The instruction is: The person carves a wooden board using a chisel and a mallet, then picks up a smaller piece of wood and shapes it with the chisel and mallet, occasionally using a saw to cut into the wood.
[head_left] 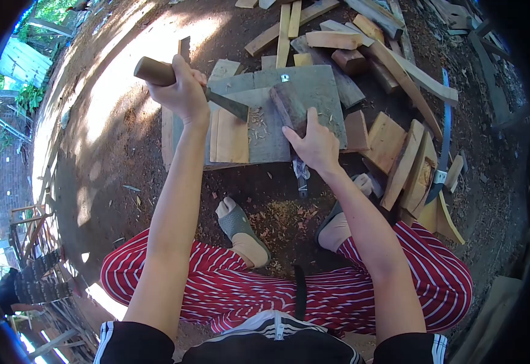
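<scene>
My left hand (pixel 183 94) is closed around the thick round wooden handle of a bladed tool (pixel 154 71). Its dark metal blade (pixel 228 105) slants down to the right, over a pale wood block (pixel 231 136) at the front of the grey wooden work board (pixel 313 91). A dark brown wood block (pixel 288 104) lies slanted on the board. My right hand (pixel 316 144) grips its near end between thumb and fingers. Small wood chips (pixel 259 121) lie scattered between the pale block and the dark one.
Wood offcuts (pixel 338 40) pile up behind the board, and more blocks (pixel 386 139) stand at its right. A curved saw (pixel 446 133) leans on these. A tool with plastic wrapping (pixel 302 182) hangs at the board's front edge. My feet (pixel 241 227) flank shavings on the ground.
</scene>
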`<state>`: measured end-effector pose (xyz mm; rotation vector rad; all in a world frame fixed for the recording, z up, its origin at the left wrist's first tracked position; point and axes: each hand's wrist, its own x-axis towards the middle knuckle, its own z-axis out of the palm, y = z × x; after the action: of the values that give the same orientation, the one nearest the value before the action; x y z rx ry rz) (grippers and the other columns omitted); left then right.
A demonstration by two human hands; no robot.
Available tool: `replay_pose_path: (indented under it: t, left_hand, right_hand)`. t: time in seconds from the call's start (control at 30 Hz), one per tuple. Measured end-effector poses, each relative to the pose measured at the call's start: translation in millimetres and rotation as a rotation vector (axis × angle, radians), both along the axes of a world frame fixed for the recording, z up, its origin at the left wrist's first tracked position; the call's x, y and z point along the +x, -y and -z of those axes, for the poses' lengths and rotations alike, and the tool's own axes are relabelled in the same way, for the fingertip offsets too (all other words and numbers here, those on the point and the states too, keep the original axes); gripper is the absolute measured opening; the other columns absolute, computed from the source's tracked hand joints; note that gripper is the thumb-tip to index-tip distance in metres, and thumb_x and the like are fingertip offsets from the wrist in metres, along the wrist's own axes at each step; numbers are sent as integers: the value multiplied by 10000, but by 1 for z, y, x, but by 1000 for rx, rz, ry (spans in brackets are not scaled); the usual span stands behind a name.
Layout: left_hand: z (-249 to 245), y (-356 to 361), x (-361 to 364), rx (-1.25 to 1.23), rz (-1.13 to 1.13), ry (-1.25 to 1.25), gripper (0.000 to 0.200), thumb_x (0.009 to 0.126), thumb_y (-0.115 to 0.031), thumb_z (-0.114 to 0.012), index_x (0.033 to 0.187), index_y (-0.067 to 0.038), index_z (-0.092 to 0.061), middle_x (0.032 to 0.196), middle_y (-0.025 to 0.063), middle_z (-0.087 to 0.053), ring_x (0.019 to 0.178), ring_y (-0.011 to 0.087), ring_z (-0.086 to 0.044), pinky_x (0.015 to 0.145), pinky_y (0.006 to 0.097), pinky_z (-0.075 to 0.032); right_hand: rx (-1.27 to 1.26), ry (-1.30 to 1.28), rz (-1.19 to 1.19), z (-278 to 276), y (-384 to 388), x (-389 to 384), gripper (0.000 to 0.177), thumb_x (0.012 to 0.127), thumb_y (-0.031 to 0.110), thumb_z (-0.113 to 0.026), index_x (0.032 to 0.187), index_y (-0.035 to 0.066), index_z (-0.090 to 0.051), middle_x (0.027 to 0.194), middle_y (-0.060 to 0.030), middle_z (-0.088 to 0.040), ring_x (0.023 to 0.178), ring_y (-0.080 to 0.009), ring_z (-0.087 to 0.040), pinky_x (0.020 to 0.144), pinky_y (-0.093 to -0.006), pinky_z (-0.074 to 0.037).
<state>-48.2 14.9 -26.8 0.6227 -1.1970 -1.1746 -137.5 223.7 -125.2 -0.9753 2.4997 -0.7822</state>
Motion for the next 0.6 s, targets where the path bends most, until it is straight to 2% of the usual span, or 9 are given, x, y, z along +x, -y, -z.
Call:
replay_pose_path:
  t: [0.2,0.6]
  left_hand:
    - [0,0,-1,-12,44,5,201,910,-20,-563,902,-45,-363,572,52,-502,401,111,-488,367,279,-411]
    - [3,4,2,-5,-7,-7,212,913,-34,-575,912,-45,-363,609,54,-508,411,113,-496,372,275,-427]
  right_hand:
    - [30,20,-11,-2,1,-1,596,850,526,-631,1147,55,-416,781,-249,-680,774,-454,-677,707,-529,-519]
    - [9,26,-7,1,1,0,597,844,528,-637,1152,68,-414,786,-250,-682,775,-465,-676,709,-543,-514]
